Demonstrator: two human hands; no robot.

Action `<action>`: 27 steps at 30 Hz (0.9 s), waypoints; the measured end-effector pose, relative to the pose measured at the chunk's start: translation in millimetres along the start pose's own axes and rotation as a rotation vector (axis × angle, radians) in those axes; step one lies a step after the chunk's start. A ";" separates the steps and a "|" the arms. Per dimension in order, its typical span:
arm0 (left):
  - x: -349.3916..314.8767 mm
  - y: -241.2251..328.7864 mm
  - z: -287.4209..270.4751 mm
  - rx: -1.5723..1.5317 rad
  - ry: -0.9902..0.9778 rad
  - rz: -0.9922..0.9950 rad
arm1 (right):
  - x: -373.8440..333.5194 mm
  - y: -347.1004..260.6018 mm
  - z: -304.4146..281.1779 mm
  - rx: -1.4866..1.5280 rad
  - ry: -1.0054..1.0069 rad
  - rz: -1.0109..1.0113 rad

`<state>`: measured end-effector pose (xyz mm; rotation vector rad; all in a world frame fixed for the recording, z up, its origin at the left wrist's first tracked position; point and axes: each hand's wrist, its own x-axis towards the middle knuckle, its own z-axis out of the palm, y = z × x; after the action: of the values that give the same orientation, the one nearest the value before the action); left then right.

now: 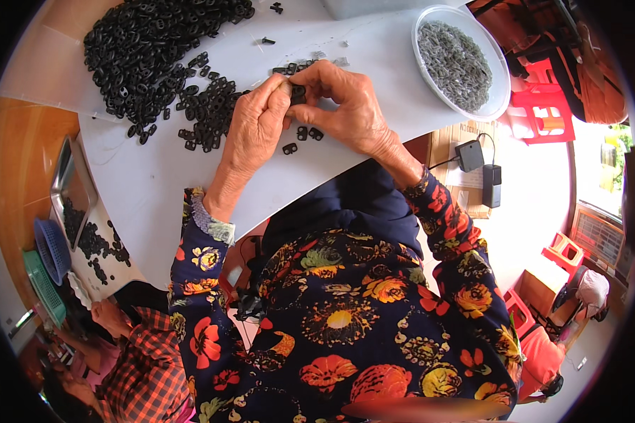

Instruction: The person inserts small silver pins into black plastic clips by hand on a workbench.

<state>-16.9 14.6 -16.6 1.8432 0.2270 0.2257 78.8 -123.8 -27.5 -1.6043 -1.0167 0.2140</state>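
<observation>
My right hand (346, 106) pinches a small black piece (298, 94) — thumb below, finger above, with just its width between them. My left hand (257, 123) is curled up close, fingertips bunched right beside it; I can't tell if they pinch something too. The piece is up over the tabletop (144, 190). A few loose black bits (303, 134) lie between my hands and the near edge. A big black pile (148, 56) sits toward the far left corner — and a round tub (499, 99) of little clear bits (455, 63) stands by the right edge.
</observation>
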 end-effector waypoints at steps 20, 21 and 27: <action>2.9 2.0 -4.3 0.106 -0.050 0.032 | 0.0 1.1 1.7 -0.023 -0.007 -0.059; 2.6 0.1 -3.6 0.099 -0.036 0.064 | 0.0 1.3 2.2 -0.024 -0.008 -0.061; 3.9 -3.6 0.9 0.087 -0.005 0.081 | -1.0 4.4 3.0 -0.003 -0.012 -0.054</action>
<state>-13.1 15.9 -20.2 1.9416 0.1613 0.2709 78.5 -122.2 -32.7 -1.5780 -1.0685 0.1851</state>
